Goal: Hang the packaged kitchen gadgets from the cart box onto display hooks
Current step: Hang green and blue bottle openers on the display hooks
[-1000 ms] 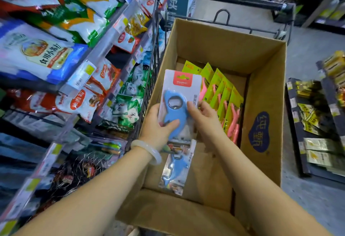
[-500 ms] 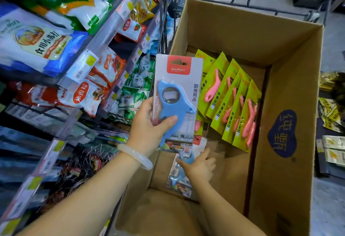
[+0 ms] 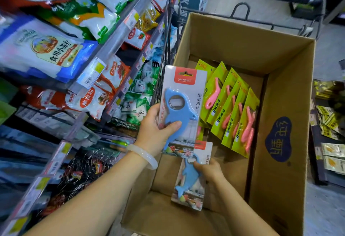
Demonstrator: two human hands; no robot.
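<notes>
Blue dolphin-shaped opener on white card [image 3: 182, 105], gripped by left hand [image 3: 155, 133]; second carded opener [image 3: 190, 177] pinched by right hand [image 3: 210, 170] inside brown cardboard box [image 3: 280, 105], beside green-carded pink peelers [image 3: 235, 112].

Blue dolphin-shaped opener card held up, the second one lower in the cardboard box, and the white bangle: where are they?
Upper blue dolphin-shaped opener card [image 3: 183, 93], head view, on the opener's ring.
Lower blue dolphin-shaped opener card [image 3: 188, 181], head view, on the dolphin's body.
White bangle [image 3: 142, 156], head view, on the band at the left wrist.

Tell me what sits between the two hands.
In the head view, only the lower end of the blue opener card held by the left hand separates it from the right hand.
</notes>
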